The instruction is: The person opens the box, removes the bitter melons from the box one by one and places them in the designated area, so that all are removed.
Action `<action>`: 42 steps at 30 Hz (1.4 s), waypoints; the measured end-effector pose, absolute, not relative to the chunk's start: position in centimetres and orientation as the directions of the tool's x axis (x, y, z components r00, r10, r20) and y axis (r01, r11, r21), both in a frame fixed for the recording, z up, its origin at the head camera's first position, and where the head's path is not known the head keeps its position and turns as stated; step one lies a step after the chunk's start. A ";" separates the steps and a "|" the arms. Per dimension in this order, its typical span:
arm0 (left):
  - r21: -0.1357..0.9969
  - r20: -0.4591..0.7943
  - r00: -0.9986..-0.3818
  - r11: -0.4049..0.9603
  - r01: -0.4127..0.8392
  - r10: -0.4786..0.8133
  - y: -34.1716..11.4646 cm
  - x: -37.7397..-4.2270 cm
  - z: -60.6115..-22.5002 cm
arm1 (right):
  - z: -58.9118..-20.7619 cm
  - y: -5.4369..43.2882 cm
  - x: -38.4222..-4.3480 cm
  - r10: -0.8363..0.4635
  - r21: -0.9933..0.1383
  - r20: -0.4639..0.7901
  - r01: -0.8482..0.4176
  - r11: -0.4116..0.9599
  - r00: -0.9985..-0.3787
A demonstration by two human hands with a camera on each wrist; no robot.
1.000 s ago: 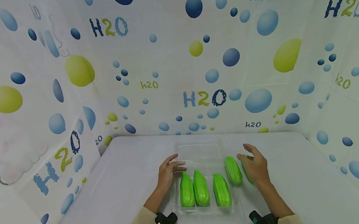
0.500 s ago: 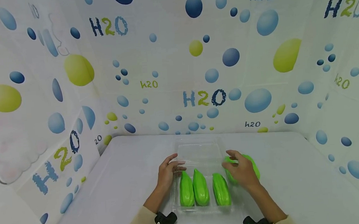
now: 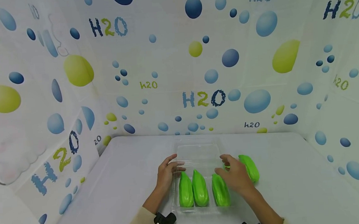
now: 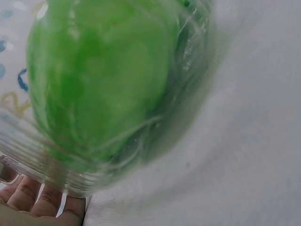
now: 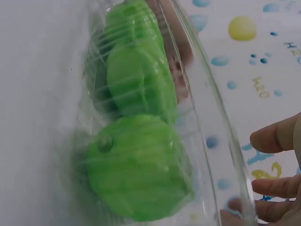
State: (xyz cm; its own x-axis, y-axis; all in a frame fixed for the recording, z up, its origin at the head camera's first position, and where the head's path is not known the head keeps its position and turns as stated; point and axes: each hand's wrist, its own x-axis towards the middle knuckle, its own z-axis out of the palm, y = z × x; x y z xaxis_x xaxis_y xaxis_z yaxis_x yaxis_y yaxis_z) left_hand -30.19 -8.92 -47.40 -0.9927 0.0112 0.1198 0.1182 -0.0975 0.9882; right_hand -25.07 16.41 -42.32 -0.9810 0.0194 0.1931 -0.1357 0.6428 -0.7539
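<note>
My left hand (image 3: 165, 172) holds the far left edge of a clear plastic box (image 3: 185, 210), its fingers bent over the rim. In the left wrist view, its fingers (image 4: 47, 201) show beyond the box wall. Inside the box lie three bright green, glossy, ridged toy vegetables, the left one (image 3: 185, 190), the middle one (image 3: 200, 188) and the right one (image 3: 220, 191). My right hand (image 3: 236, 175) hovers at the box's right rim, thumb and fingers apart with nothing between them in the right wrist view. A bit of another green vegetable (image 3: 227, 165) peeks out beneath it, mostly hidden.
To the right of the right hand, one more green vegetable (image 3: 250, 168) lies on the white table (image 3: 288, 174). The box's clear lid (image 3: 197, 152) is folded back behind it. A white curtain (image 3: 163, 51) with blue and yellow dots stands around the table.
My right hand has moved left, from over the outermost vegetable to the box's right rim, uncovering that vegetable. The left hand and the box have stayed in place.
</note>
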 end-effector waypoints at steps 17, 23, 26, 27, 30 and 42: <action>0.988 0.120 -0.992 -0.105 0.117 0.023 -8.9 -28.4 -45.1 | -42.6 14.5 -24.1 -0.052 -0.681 0.117 -0.118 0.723 -0.992; 0.987 0.127 -0.991 -0.107 0.124 0.027 -8.9 -28.4 -45.2 | -42.5 14.2 -23.9 -0.067 -0.677 0.099 -0.117 0.726 -0.993; 0.987 0.127 -0.991 -0.102 0.124 0.029 -8.9 -28.4 -45.1 | -42.5 14.2 -23.8 -0.072 -0.672 0.093 -0.116 0.731 -0.993; 0.988 0.125 -0.992 -0.099 0.121 0.031 -8.9 -28.4 -45.1 | -42.6 14.2 -23.8 -0.073 -0.671 0.089 -0.114 0.733 -0.993; 0.989 0.116 -0.993 -0.097 0.112 0.034 -8.9 -28.7 -45.4 | -42.7 14.1 -23.8 -0.079 -0.664 0.088 -0.118 0.738 -0.993; 0.988 0.122 -0.992 -0.092 0.121 0.006 -8.9 -30.5 -48.3 | -43.1 13.9 -23.5 -0.123 -0.633 0.095 -0.155 0.758 -0.988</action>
